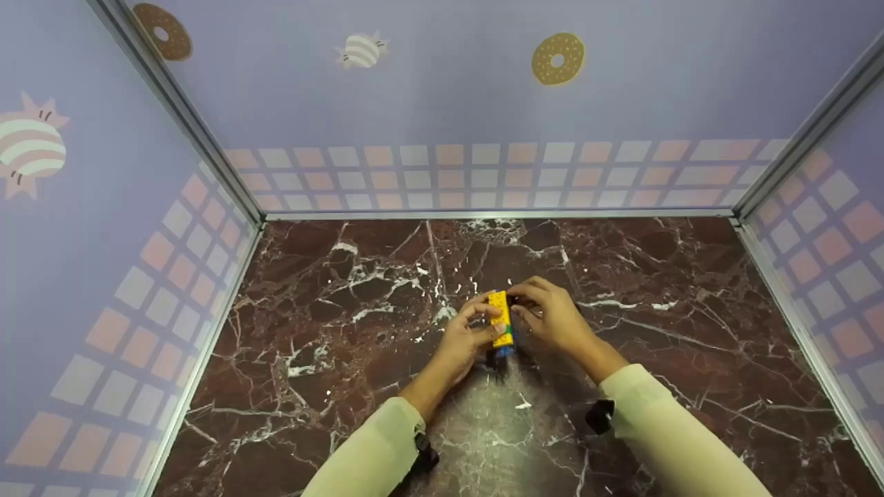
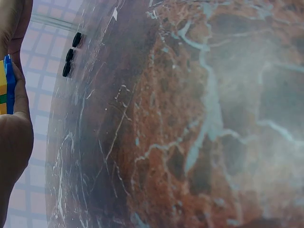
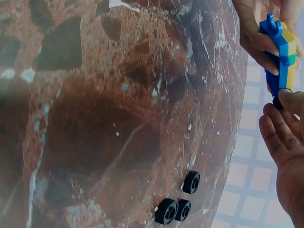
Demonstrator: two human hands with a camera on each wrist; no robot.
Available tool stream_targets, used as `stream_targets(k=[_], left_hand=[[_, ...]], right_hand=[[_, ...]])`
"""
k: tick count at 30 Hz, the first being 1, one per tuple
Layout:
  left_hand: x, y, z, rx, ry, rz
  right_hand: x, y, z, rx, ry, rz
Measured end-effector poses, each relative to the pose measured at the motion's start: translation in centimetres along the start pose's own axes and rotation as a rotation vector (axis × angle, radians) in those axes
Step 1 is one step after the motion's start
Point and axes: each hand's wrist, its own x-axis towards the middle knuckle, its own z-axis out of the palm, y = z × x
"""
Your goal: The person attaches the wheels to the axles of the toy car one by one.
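Note:
My left hand (image 1: 464, 339) grips a building-block toy (image 1: 498, 302) with a studded yellow top, a green band and a blue base. In the right wrist view, the blue base (image 3: 283, 57) shows a hook-like end and small side pegs. My right hand (image 1: 558, 319) is at the toy's far end. Its thumb and forefinger pinch a small black wheel (image 3: 277, 102) against the blue base there; whether the wheel is seated I cannot tell. The left wrist view shows only part of the left hand (image 2: 15, 142) and the toy's edge (image 2: 9, 88).
Three loose black toy wheels (image 3: 183, 210) lie on the dark red marbled tabletop (image 3: 95, 142), one slightly apart from the other two. Purple panels with pastel squares (image 1: 456, 176) enclose the table at the back and both sides.

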Motion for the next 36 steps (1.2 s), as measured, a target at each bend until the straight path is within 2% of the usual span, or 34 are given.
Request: stream_targets(k=[7,12,22,28,36], left_hand=[[0.4,0.3,0.4,-0.022,-0.017,-0.004],[0.3,0.3,0.5,-0.03,-0.011,-0.014],[0.2,0.3,0.5,-0.032,-0.002,-0.011],[0.2,0.4,0.5,-0.021,-0.008,0.018],[0.3,0.3,0.5,-0.021,-0.009,0.028]], right_hand=[[0.0,0.5,-1.1,0.031,-0.012,0.032],[-0.5,1.0,-1.7,0.01,-0.011,0.057],[-1.5,2.2,-1.9,-0.113,-0.068,0.025],[-2.3,2.9,-2.3,-0.255,-0.083,-0.037],[-3.7,4.1,-3.1,-0.363,-0.152,0.008]])
